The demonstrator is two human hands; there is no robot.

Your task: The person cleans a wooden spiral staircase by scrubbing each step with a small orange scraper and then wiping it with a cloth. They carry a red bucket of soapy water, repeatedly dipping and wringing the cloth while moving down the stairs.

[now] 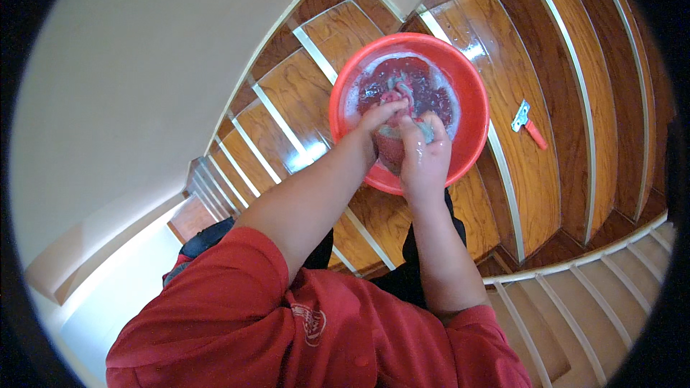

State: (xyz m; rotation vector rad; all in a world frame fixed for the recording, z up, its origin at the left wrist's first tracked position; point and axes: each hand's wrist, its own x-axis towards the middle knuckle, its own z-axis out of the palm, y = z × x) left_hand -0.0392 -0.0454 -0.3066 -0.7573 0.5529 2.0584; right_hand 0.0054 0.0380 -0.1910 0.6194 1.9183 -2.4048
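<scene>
A wet, twisted cloth (401, 89) in red and pale green is gripped in both hands over a red plastic basin (477, 91). My left hand (380, 118) closes around it from the left. On the right side, my right hand (427, 151) is wrapped around a bunched part of the same cloth and glistens with water. Soapy water (372, 83) with white foam along its edge fills the bottom of the basin. The far end of the cloth hangs at the water; I cannot tell how much of it is submerged.
The basin rests on curved wood-grain stairs (285, 86) edged with pale strips. A scraper (530, 125) with a red handle lies on a step to the right. A wall (161, 37) bounds the left, and a white balustrade (571, 269) curves along the lower right.
</scene>
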